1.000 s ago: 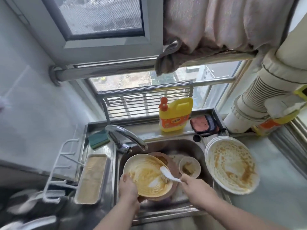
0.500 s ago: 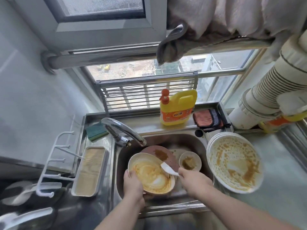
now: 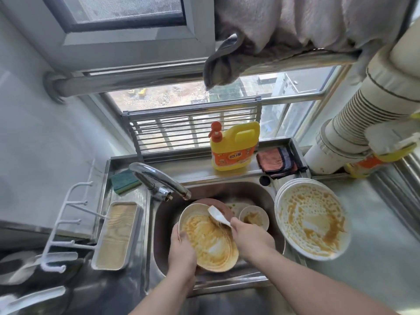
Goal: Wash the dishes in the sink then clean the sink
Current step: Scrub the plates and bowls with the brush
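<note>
Over the steel sink [image 3: 256,194] my left hand [image 3: 181,248] grips the left rim of a cream plate [image 3: 210,241] smeared with orange sauce. My right hand [image 3: 248,235] holds a white brush [image 3: 218,214] whose head lies at the plate's upper right edge. Behind that plate a brown plate [image 3: 216,202] peeks out. A small dirty bowl [image 3: 254,217] sits in the sink to the right. The tap [image 3: 159,178] arches over the sink's left side; no water is visible.
A stack of sauce-stained white plates [image 3: 311,221] stands on the counter right of the sink. On the back ledge are a yellow detergent bottle [image 3: 234,147], a folded cloth [image 3: 278,161] and a green sponge [image 3: 125,180]. A tray [image 3: 117,235] and white rack [image 3: 66,223] lie left.
The brush has moved from the plate's middle to its upper right edge. The plate has come nearer to me and hides more of the brown plate.
</note>
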Tool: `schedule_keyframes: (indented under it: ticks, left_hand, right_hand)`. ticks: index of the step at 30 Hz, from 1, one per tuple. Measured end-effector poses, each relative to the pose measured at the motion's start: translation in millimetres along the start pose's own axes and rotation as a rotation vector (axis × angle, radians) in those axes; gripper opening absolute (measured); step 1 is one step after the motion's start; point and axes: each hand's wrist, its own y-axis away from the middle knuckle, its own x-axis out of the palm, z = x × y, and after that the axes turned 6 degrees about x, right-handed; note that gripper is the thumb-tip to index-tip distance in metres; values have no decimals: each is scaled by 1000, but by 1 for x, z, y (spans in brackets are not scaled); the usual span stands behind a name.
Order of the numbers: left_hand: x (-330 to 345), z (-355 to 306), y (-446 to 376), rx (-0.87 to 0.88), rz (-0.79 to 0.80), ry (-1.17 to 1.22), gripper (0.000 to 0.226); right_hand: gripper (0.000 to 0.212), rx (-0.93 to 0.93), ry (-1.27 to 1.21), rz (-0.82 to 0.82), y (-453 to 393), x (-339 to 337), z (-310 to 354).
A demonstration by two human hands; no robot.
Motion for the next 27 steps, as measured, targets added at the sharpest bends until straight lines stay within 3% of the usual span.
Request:
schedule_keyframes:
  ticks: [4,8,11,15,19,23,27]
  left_hand:
    - [8,-4,-1,-26,15,8,31]
    - [1,-6,-18,-138,-58,75,31]
    - [0,-8,-20,-94,-50,17,38]
    - [15,0,0,-35,-10,24,33]
    - [14,6,9,-22,0,-2,33]
    - [10,6,2,-63,-14,-11,29]
    - [-9,-15,-18,-266,-73,189,32]
  right_hand:
    - [13,-84,-269,106,20,3,48]
    - [10,-128,-558,269,56,16,53]
    - [9,-123,-650,264,58,18,52]
    - [14,93,-653,93,15,16,49]
    - [20,300,-638,89,-1,19,28]
    - [16,86,-682,198,25,28,61]
    - [12,-85,-611,357,58,16,49]
